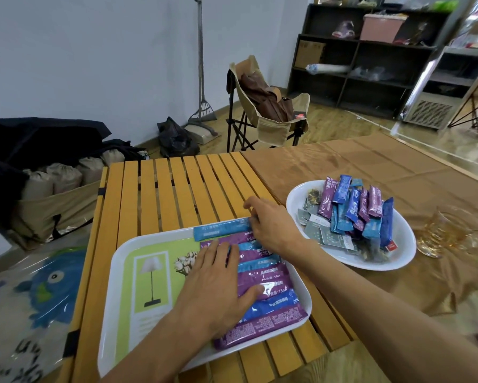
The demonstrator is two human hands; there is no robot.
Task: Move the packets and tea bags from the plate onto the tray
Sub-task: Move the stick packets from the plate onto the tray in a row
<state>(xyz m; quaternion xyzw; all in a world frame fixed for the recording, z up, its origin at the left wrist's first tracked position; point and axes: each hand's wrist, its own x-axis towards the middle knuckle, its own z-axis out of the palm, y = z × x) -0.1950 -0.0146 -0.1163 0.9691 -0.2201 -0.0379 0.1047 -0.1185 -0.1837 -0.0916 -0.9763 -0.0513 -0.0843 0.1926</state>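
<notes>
A white tray (116,275) with a green lamp picture lies on the slatted wooden table. A row of blue and purple stick packets (271,308) lies across its right half. My left hand (218,283) lies flat on these packets with straight fingers. My right hand (268,222) pinches the end of a light blue packet (221,228) at the tray's far rim. To the right, a white oval plate (403,250) holds several blue and purple packets (356,205) and grey tea bags (323,233).
A glass of amber drink (444,230) stands right of the plate on the brown tablecloth (370,161). The wooden slat table (177,189) stretches beyond the tray. A folding chair (265,106) stands behind it, and a tan bag (52,203) sits to the left.
</notes>
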